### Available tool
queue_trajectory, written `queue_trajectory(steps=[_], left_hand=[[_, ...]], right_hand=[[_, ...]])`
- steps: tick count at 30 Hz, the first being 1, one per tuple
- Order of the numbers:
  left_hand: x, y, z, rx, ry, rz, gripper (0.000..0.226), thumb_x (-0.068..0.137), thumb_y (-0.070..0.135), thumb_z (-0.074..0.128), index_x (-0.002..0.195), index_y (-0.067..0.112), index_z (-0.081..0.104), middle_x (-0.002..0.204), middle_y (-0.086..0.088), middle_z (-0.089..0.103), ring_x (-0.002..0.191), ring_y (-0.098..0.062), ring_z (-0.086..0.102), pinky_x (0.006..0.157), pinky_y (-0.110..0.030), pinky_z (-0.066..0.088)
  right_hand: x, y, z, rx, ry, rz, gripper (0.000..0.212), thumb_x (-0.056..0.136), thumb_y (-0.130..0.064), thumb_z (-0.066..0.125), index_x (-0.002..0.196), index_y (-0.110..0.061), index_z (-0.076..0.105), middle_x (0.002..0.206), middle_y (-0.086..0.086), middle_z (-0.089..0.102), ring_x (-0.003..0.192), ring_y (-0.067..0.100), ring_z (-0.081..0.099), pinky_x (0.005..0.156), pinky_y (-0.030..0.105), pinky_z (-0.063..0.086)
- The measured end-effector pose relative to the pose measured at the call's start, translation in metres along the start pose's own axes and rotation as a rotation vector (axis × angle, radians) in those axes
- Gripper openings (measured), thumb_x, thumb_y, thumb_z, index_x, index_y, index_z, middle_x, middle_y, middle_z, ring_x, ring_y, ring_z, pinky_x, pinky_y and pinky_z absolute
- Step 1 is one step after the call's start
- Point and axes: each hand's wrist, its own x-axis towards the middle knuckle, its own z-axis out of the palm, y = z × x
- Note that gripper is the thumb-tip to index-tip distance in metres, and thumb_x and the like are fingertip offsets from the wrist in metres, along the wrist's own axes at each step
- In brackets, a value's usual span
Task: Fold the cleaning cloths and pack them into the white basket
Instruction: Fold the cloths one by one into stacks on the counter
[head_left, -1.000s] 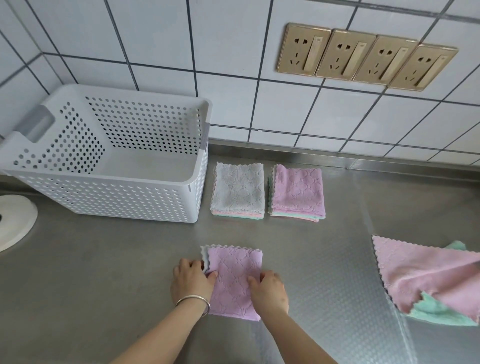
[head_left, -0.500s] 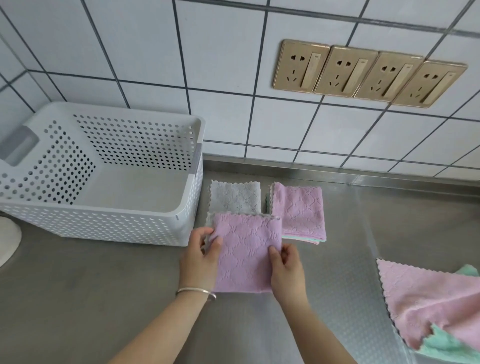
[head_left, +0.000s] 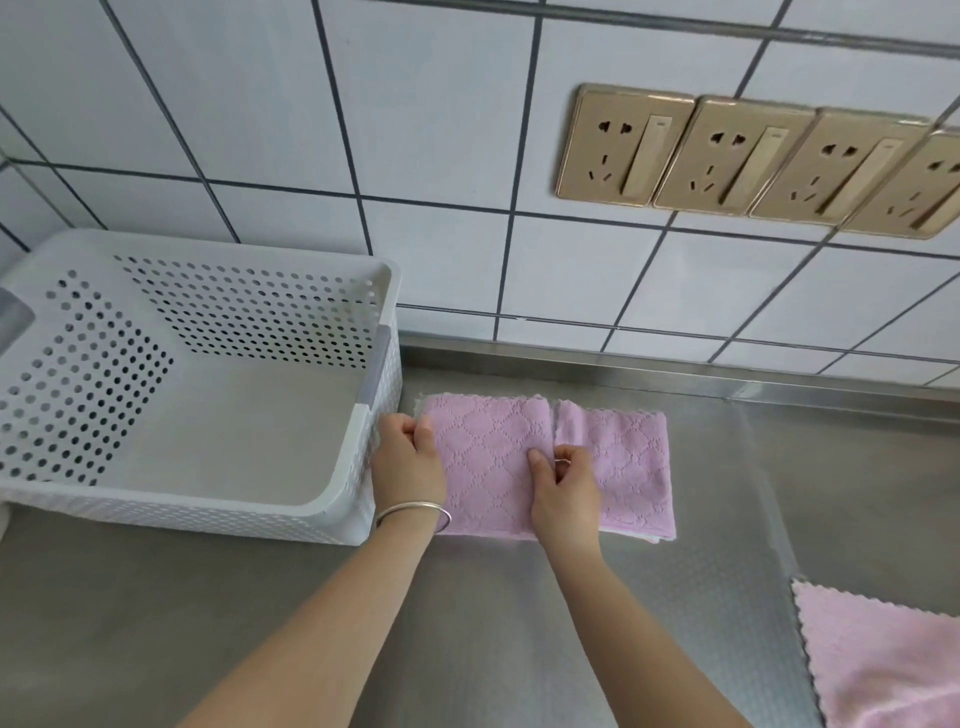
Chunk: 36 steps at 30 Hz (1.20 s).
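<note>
A folded pink cloth (head_left: 488, 457) lies on the left stack of folded cloths, just right of the white perforated basket (head_left: 291, 512). My left hand (head_left: 408, 462) pinches its left edge and my right hand (head_left: 563, 486) pinches its right edge. The grey cloth of that stack is hidden beneath it. A second folded stack with a pink cloth on top (head_left: 623, 462) sits right beside it, partly behind my right hand. The basket has nothing inside.
An unfolded pink cloth (head_left: 883, 665) lies at the bottom right on the steel counter (head_left: 208, 623). A tiled wall with a row of gold sockets (head_left: 727, 156) rises behind the counter.
Both hands carried the folded pink cloth away from me and set it on top of the grey stack beside the basket. The view moved closer to the wall.
</note>
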Motion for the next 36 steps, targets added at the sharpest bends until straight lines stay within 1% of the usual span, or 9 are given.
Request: queue_trajectory(steps=[5, 14, 17, 20, 22, 25, 29, 32, 36], left_hand=[[0.022, -0.005, 0.016, 0.095, 0.071, 0.024, 0.012, 0.095, 0.025, 0.043, 0.086, 0.019, 0.040, 0.079, -0.004, 0.058, 0.071, -0.029, 0.055, 0.067, -0.037, 0.049], [0.030, -0.027, 0.031, 0.292, 0.003, -0.002, 0.013, 0.094, 0.013, 0.041, 0.084, 0.015, 0.049, 0.083, -0.015, 0.061, 0.076, -0.035, 0.058, 0.063, -0.035, 0.043], [0.024, -0.021, 0.029, 0.372, -0.054, 0.037, 0.024, 0.093, 0.007, 0.041, 0.101, 0.013, 0.063, 0.118, -0.015, 0.056, 0.101, -0.037, 0.055, 0.085, -0.041, 0.047], [0.013, -0.020, 0.023, 0.525, -0.083, 0.116, 0.032, 0.092, 0.012, 0.044, 0.122, 0.011, 0.055, 0.141, -0.013, 0.037, 0.128, -0.036, 0.039, 0.107, -0.045, 0.034], [0.000, -0.017, 0.022, 0.622, -0.082, 0.235, 0.043, 0.086, 0.013, 0.050, 0.129, 0.006, 0.046, 0.147, -0.016, 0.029, 0.136, -0.038, 0.027, 0.110, -0.052, 0.028], [-0.035, 0.001, 0.033, 0.543, -0.036, 0.569, 0.048, 0.074, 0.010, 0.058, 0.120, -0.003, 0.053, 0.141, -0.028, 0.035, 0.131, -0.045, 0.030, 0.109, -0.053, 0.025], [-0.112, 0.033, 0.070, 0.371, -0.133, 0.990, 0.040, 0.073, 0.023, 0.046, 0.109, 0.007, 0.055, 0.129, -0.025, 0.046, 0.123, -0.039, 0.038, 0.103, -0.047, 0.031], [-0.168, 0.039, 0.109, 0.307, -0.351, 1.194, 0.035, 0.073, 0.023, 0.046, 0.106, 0.015, 0.057, 0.123, -0.013, 0.051, 0.115, -0.028, 0.044, 0.099, -0.038, 0.034], [-0.229, 0.021, 0.157, 0.352, -0.680, 1.400, 0.033, 0.064, 0.021, 0.053, 0.096, 0.027, 0.057, 0.103, 0.006, 0.064, 0.105, -0.017, 0.059, 0.091, -0.027, 0.034]], right_hand=[[0.014, 0.004, 0.015, -0.066, 0.027, 0.057, 0.027, 0.091, -0.027, 0.056, 0.111, -0.011, 0.047, 0.070, -0.011, 0.046, 0.071, 0.015, 0.050, 0.068, 0.026, 0.038], [0.021, 0.009, 0.023, -0.296, -0.011, 0.023, 0.028, 0.090, -0.029, 0.056, 0.105, -0.010, 0.043, 0.083, -0.001, 0.054, 0.082, 0.025, 0.059, 0.067, 0.030, 0.044], [0.020, 0.007, 0.020, -0.343, -0.061, -0.033, 0.031, 0.089, -0.029, 0.057, 0.107, -0.010, 0.042, 0.096, 0.004, 0.057, 0.093, 0.027, 0.059, 0.073, 0.032, 0.044], [0.010, 0.012, 0.002, -0.377, -0.036, -0.176, 0.032, 0.089, -0.029, 0.055, 0.114, -0.011, 0.045, 0.113, 0.002, 0.051, 0.100, 0.024, 0.054, 0.075, 0.031, 0.042], [-0.003, 0.029, -0.022, -0.325, 0.063, -0.265, 0.032, 0.085, -0.029, 0.050, 0.113, -0.012, 0.049, 0.110, 0.003, 0.054, 0.098, 0.021, 0.053, 0.076, 0.027, 0.042], [-0.025, 0.079, -0.078, -0.321, 0.337, -0.348, 0.028, 0.074, -0.027, 0.046, 0.101, -0.020, 0.046, 0.093, 0.002, 0.061, 0.086, 0.014, 0.045, 0.075, 0.021, 0.037], [-0.062, 0.163, -0.169, -0.549, 0.545, -0.205, 0.029, 0.064, -0.019, 0.053, 0.094, -0.017, 0.051, 0.085, 0.003, 0.062, 0.082, 0.020, 0.048, 0.073, 0.027, 0.040], [-0.083, 0.201, -0.217, -0.752, 0.499, -0.014, 0.032, 0.058, -0.024, 0.047, 0.087, -0.018, 0.061, 0.085, 0.001, 0.065, 0.084, 0.025, 0.057, 0.073, 0.037, 0.052], [-0.092, 0.228, -0.252, -1.013, 0.341, -0.039, 0.036, 0.047, -0.025, 0.062, 0.082, -0.022, 0.069, 0.080, -0.004, 0.066, 0.087, 0.025, 0.062, 0.090, 0.038, 0.036]])
